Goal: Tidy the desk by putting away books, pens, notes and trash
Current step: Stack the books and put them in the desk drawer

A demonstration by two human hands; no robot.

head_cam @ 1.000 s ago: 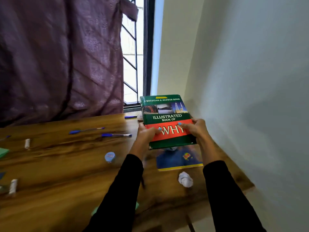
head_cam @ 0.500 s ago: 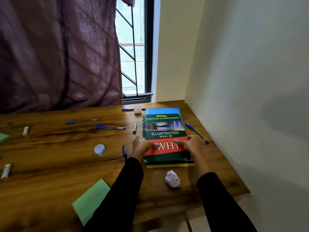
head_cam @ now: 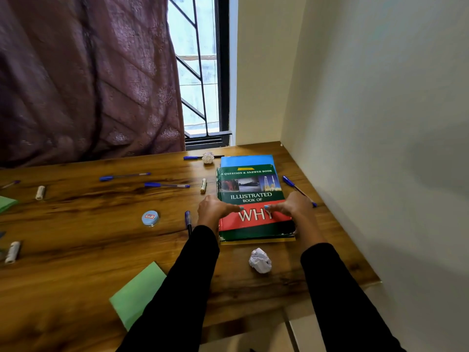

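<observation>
A green and red book titled "Illustrated Book of Why" lies flat on a blue book at the desk's far right. My left hand holds its left edge and my right hand its right edge, fingers lying across the cover and thumbs hidden at the sides. Blue pens lie scattered: two to the left, one by the wall, one beside my left wrist. A crumpled paper ball sits just in front of the books, another behind them. A green note lies near the front edge.
The wooden desk meets a wall on the right and a curtained window at the back. A small round tin, a yellow-white stick, two white rolls and another green note lie on it.
One second ago both hands held the green book in the air above the blue book. It has come down flat onto the blue book, with both hands still on it.
</observation>
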